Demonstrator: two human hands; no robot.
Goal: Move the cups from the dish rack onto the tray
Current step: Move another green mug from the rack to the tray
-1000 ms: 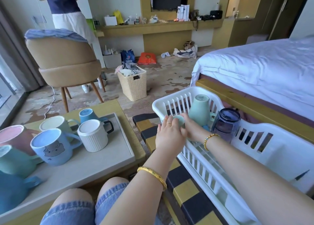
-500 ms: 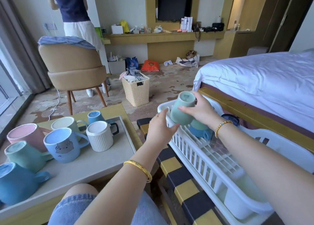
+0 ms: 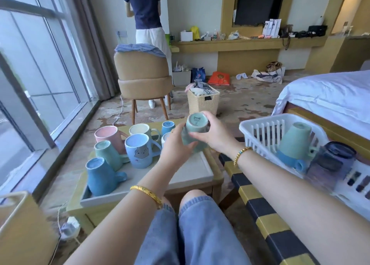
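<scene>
Both my hands hold a pale teal cup [image 3: 195, 127] upside down, above the right part of the grey tray [image 3: 196, 170]. My left hand [image 3: 176, 146] grips its lower left side and my right hand [image 3: 213, 133] wraps its right side. Several upside-down cups stand on the tray, among them a pink one [image 3: 109, 137], a blue cup with a cartoon face [image 3: 139, 151] and a darker blue one [image 3: 100, 176]. In the white dish rack [image 3: 260, 127] at the right remain a green cup [image 3: 296, 141], a blue cup [image 3: 290, 161] under it and a dark purple glass cup [image 3: 332, 158].
The tray lies on a low yellow table [image 3: 215, 181]. The rack rests on a black-and-yellow striped bench [image 3: 266, 224] beside a bed [image 3: 328, 96]. A tan chair [image 3: 143, 80], a wicker basket [image 3: 203, 102] and a standing person [image 3: 148, 16] are farther back. A window is at the left.
Both hands have carried the teal cup out of the dish rack and leftward, from above the rack's edge to over the tray. The view has swung left.
</scene>
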